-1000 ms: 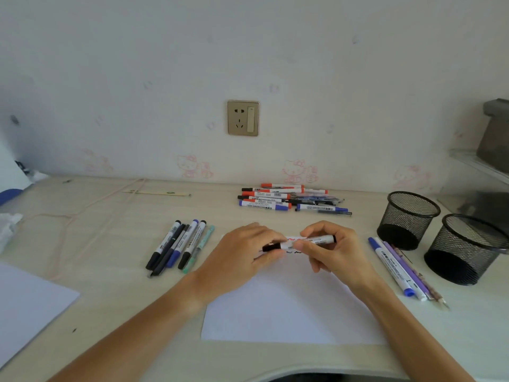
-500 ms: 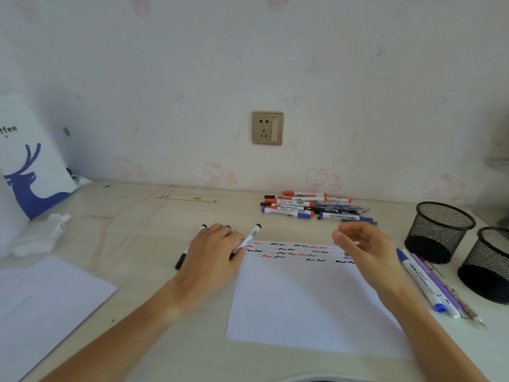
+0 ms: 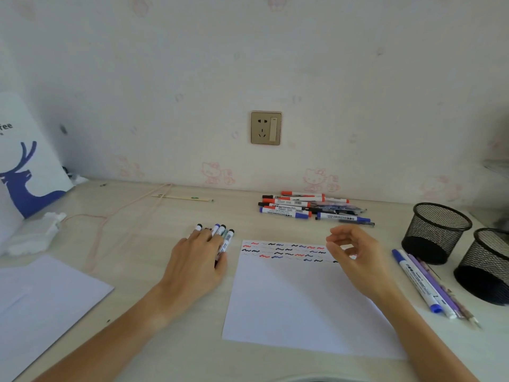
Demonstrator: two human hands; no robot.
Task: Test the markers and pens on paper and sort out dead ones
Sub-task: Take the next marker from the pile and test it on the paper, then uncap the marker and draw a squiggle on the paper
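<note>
Nearest, test paper (image 3: 297,304), scribbles along its far edge. Left hand (image 3: 197,267) flat on sorted markers (image 3: 221,238) beside it; right hand (image 3: 355,256) loosely curled, empty. Beyond, untested pile (image 3: 308,208): best taken singly, uncapped over paper.

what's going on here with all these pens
A person is testing markers on a white sheet of paper, whose top edge carries rows of red, black and blue squiggles. The left hand rests on a row of markers left of the sheet. The right hand hovers empty over the sheet's top right corner. A pile of markers waits by the wall, a few pens lie beside two mesh cups.
</note>
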